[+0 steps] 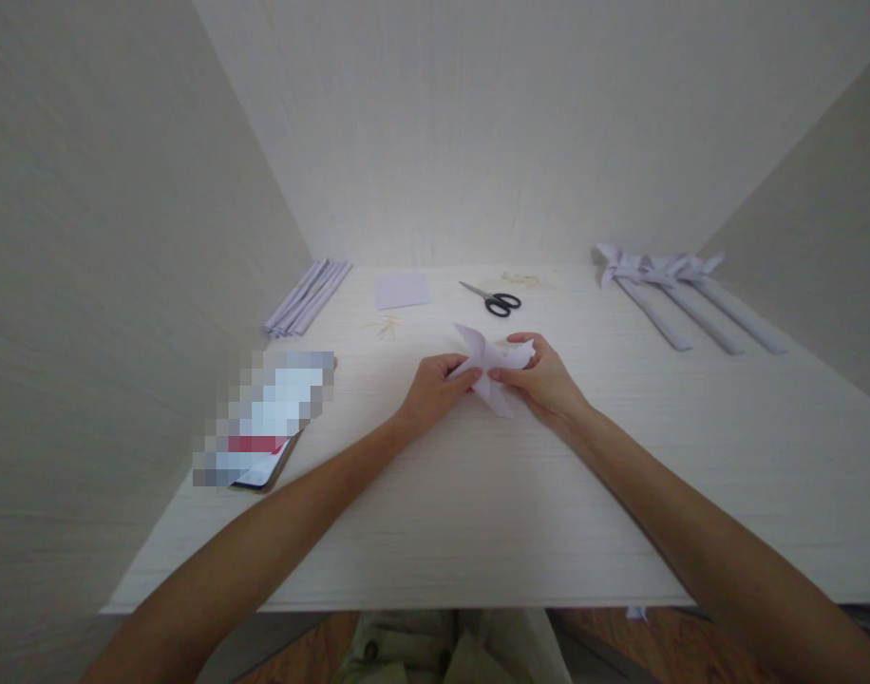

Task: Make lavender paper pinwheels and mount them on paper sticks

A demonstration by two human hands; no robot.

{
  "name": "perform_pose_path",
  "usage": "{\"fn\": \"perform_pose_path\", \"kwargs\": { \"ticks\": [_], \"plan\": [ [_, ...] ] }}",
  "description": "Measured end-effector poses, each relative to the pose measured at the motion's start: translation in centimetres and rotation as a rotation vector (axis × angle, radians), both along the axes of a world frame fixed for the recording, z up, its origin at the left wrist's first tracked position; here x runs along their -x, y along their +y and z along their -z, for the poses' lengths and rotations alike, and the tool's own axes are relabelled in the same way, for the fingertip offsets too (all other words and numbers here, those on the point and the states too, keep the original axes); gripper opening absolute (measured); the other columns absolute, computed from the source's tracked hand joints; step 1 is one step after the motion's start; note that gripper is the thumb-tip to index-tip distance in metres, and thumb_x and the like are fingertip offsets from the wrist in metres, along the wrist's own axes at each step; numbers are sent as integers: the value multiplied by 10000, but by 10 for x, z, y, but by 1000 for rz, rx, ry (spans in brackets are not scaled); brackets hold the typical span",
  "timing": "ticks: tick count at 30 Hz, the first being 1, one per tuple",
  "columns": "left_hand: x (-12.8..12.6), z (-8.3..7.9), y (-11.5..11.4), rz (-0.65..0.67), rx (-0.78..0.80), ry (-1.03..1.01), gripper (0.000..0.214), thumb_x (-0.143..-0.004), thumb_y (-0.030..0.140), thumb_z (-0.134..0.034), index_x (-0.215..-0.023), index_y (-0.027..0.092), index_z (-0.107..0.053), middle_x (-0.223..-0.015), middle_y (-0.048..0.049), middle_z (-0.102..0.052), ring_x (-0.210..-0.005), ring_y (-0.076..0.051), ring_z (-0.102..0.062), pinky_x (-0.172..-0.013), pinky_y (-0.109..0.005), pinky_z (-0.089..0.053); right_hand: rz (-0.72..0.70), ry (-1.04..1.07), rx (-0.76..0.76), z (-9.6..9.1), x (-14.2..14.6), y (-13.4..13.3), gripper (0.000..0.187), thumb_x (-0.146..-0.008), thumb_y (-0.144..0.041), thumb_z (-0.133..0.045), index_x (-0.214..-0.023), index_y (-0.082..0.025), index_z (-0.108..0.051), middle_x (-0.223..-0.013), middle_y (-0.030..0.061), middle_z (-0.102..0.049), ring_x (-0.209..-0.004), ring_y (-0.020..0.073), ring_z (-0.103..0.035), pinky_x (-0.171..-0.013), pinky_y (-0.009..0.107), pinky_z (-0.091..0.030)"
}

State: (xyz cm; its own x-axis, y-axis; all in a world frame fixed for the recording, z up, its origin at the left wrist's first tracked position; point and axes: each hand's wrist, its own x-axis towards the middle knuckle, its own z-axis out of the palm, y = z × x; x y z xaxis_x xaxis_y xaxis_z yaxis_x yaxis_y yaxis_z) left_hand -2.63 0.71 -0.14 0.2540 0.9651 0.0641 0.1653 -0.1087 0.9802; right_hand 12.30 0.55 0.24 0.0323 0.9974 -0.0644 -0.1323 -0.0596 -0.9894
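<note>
Both my hands meet over the middle of the pale wooden table (pixel 478 513), pinching a folded white paper pinwheel shape (pixel 489 366). My left hand (pixel 435 388) grips its left side with closed fingers. My right hand (pixel 541 380) holds its right side, thumb and fingers pressed on the paper. One pointed flap sticks up at the back and another points down toward me.
Black-handled scissors (pixel 493 298) and a white paper square (pixel 402 291) lie at the back. Rolled paper sticks (pixel 307 298) lie at the back left. Finished paper pinwheels on sticks (pixel 681 294) lie at the back right. A phone (pixel 268 427) lies at the left. Walls close three sides.
</note>
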Motion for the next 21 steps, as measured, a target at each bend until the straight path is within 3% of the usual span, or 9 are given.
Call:
{"fn": "perform_pose_path", "kwargs": {
  "ticks": [21],
  "plan": [
    [0,-4,-1,-10,-21,45,216,-677,292,-513,-699,105,-619,-604,-1,-565,-564,-99,-489,-565,-227,-384,-1,-65,-39,2,0,-1,530,-474,-187,-703,-910,-218,-401,-553,-88,-522,-465,83,-493,-460,213,-412]
  ]
}}
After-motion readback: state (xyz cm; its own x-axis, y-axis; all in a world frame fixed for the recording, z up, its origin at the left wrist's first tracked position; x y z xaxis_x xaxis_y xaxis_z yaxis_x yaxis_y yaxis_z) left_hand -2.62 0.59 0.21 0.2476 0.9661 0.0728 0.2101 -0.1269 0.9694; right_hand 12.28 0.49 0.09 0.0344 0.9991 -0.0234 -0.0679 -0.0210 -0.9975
